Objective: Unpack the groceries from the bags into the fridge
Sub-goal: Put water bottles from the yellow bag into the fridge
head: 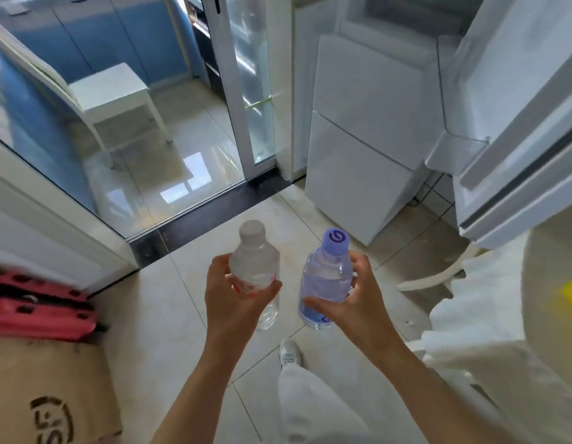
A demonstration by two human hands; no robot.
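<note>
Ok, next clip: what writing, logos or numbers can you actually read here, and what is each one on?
"SF", in dark print, partly cut off by the frame edge: on the cardboard box.
A purple swirl logo, no letters: on the purple cap and again low on the label of the purple bottle.
Red label on the clear bottle: too blurred and covered by the hand to read.

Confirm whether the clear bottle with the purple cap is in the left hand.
No, the right hand grips the purple-capped clear bottle.

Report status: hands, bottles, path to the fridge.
Left hand grips white-capped bottle; right hand grips purple-capped bottle. Both upright, apart. Fridge door open ahead right; floor between looks unobstructed.
</note>
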